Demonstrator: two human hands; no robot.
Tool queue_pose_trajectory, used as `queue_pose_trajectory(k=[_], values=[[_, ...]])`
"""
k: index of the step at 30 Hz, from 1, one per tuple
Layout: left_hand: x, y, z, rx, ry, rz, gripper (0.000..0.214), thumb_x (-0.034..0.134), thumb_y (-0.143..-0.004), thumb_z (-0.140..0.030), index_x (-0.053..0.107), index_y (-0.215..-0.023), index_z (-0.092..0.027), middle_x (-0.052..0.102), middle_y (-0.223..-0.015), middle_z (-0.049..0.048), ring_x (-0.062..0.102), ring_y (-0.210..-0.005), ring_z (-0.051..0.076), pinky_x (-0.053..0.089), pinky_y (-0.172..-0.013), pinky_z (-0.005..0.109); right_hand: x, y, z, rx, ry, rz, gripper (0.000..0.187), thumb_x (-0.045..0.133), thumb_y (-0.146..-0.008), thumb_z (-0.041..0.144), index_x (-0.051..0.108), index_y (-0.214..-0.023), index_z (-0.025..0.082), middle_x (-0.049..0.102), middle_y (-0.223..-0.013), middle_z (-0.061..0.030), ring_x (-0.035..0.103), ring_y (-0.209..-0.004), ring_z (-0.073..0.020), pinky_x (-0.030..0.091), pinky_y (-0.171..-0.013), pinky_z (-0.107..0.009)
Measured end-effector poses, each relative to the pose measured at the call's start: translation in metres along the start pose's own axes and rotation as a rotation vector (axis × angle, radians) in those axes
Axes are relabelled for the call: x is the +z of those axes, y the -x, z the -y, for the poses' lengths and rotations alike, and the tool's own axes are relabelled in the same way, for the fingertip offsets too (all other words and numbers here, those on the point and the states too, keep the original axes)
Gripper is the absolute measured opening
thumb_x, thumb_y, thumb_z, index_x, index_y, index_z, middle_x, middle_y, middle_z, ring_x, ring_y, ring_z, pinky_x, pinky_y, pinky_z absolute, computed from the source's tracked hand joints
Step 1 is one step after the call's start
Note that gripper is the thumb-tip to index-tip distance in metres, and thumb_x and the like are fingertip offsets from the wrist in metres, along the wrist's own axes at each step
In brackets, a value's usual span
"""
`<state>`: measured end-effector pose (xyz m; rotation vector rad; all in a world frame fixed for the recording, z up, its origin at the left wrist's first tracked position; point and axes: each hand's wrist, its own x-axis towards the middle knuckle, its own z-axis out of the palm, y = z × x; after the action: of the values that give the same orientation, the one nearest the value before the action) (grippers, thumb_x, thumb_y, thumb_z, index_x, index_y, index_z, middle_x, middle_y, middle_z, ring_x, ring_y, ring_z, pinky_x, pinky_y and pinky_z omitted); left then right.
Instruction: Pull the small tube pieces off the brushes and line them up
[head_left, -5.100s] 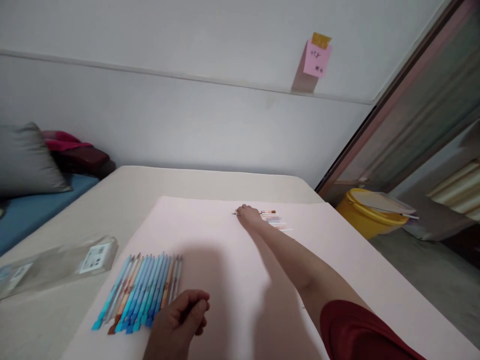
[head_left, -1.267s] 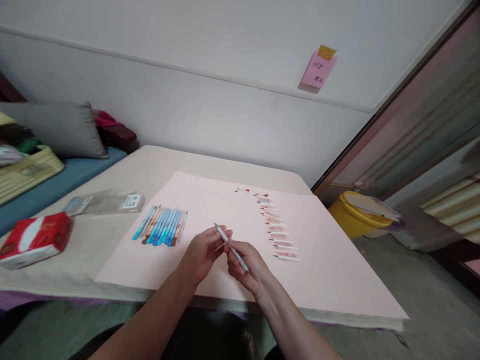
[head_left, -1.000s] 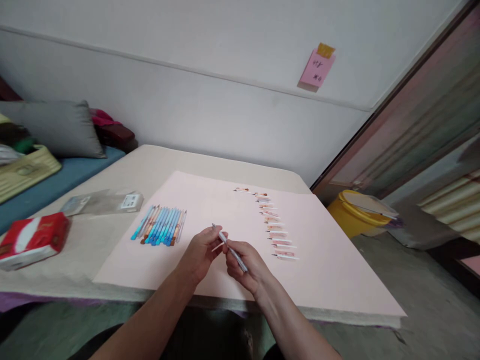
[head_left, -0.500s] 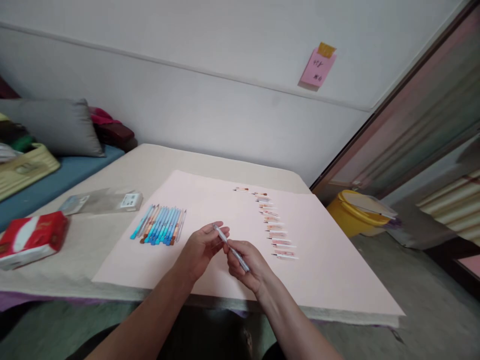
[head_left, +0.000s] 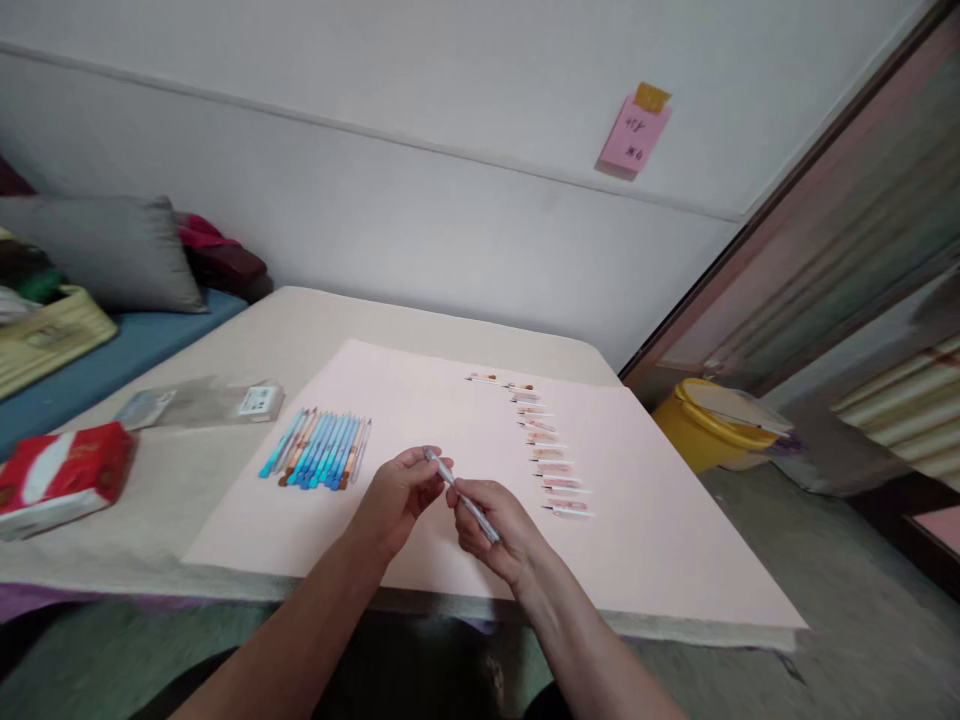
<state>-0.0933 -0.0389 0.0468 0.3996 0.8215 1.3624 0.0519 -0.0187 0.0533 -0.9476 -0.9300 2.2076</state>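
My right hand [head_left: 491,522] is closed round the lower barrel of a slim silver-white pen [head_left: 459,492] that points up and to the left. My left hand [head_left: 399,497] pinches the pen's upper end with thumb and fingertips. Both hands hover over the near part of a large pale pink sheet [head_left: 660,520]. A tight row of blue and orange pens [head_left: 318,448] lies on the sheet to the left. Further right, a line of several small pink-and-white pen pieces [head_left: 546,450] runs from the sheet's far edge toward me.
The pink sheet covers a beige table [head_left: 247,345]. A clear plastic packet [head_left: 201,402] and a red tissue pack [head_left: 61,475] lie at its left. A grey cushion [head_left: 112,252] sits beyond on blue bedding. A yellow bucket [head_left: 709,425] stands on the floor right. A pink note [head_left: 634,130] hangs on the wall.
Five seconds ago my right arm reached to the far pen pieces and my left hand rested by the blue pens. Since then both hands hold one pen, my left fingers shifting slightly at its tip.
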Motion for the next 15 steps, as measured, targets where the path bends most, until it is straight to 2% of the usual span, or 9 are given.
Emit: queue_pose_trajectory(k=[3,8,10,12,15], values=[[-0.0016,-0.0012,0.0025,-0.002,-0.009,-0.007,0.01,0.067,-0.073,-0.016,0.059,-0.079,-0.013,0.064,-0.083,0.0058,0.057,-0.068,0.01,0.046,-0.067,0.021,0.0002,-0.0005,-0.0012,0.017,0.001,0.003,0.026,0.058,-0.076,0.036,0.058,-0.065,0.012,0.042,-0.033,0.0059,0.029,-0.025,-0.0041,0.015,-0.034,-0.02],[-0.0002,0.0013,0.0026,0.0,-0.065,0.032,0.017,0.066,-0.075,-0.025,0.055,-0.07,-0.014,0.057,-0.065,0.0006,0.054,-0.057,0.009,0.044,-0.06,0.022,0.0014,0.0002,-0.0013,0.007,0.049,0.002,0.024,0.058,-0.076,0.034,0.058,-0.065,0.012,0.044,-0.033,0.0051,0.03,-0.025,-0.0043,0.016,-0.034,-0.02],[0.0008,0.0025,0.0013,-0.016,-0.046,0.081,0.014,0.066,-0.076,-0.026,0.058,-0.077,-0.014,0.061,-0.072,0.0027,0.056,-0.059,0.011,0.046,-0.063,0.026,0.0009,0.0004,-0.0005,-0.003,0.053,-0.005,0.024,0.058,-0.076,0.034,0.058,-0.065,0.012,0.044,-0.033,0.0051,0.03,-0.025,-0.0044,0.016,-0.034,-0.02],[0.0012,0.0029,0.0002,-0.026,0.002,0.105,0.018,0.066,-0.075,-0.02,0.061,-0.091,-0.014,0.065,-0.089,0.0079,0.06,-0.068,0.013,0.047,-0.071,0.029,-0.0003,0.0003,0.0002,-0.005,0.04,-0.011,0.025,0.058,-0.076,0.035,0.057,-0.065,0.013,0.044,-0.033,0.0052,0.03,-0.025,-0.0043,0.016,-0.034,-0.02],[0.0005,0.0023,-0.0003,-0.016,0.027,0.073,0.027,0.067,-0.072,-0.012,0.061,-0.098,-0.012,0.065,-0.099,0.0124,0.061,-0.081,0.015,0.047,-0.077,0.028,-0.0015,-0.0001,0.0005,-0.005,0.041,-0.002,0.024,0.059,-0.076,0.034,0.058,-0.066,0.013,0.045,-0.034,0.0051,0.03,-0.025,-0.0041,0.016,-0.034,-0.02]])
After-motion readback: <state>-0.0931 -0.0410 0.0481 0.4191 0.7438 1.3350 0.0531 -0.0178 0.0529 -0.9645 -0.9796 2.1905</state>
